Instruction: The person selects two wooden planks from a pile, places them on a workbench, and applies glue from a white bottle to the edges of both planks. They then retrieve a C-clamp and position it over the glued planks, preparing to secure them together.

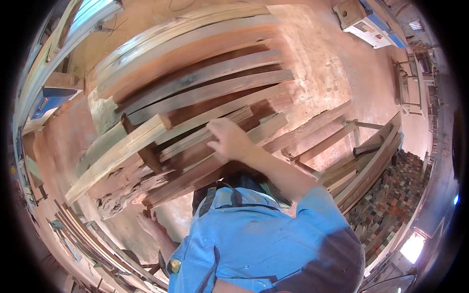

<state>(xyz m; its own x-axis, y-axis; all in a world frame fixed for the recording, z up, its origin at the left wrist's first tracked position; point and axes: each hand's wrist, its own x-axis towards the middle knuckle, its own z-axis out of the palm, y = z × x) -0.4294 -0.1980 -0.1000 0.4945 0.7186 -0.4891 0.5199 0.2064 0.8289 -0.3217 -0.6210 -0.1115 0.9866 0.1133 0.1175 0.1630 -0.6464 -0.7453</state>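
My right hand point(228, 140) reaches over the stack, its thumb apart from its fingers, above or touching a rough wooden beam point(188, 142); contact is unclear. My left hand point(154, 228) is low on the left, fingers spread, beside the end of the nearest wooden beam point(168, 190). A gap between that hand and the beam cannot be made out. To the left, a pale squared beam point(119, 154) lies slantwise across a dark crosspiece point(148, 157). Under it shows a slab with a ragged, bark-like edge point(129, 188).
Several long planks point(195, 80) lie side by side beyond my hands. At right stand a wooden frame point(327, 144), a trough-like stack of boards point(369, 161) and a heap of small wood blocks point(391, 205). Blue-and-white machines point(373, 31) stand at the edges; thin strips point(93, 244) lie lower left.
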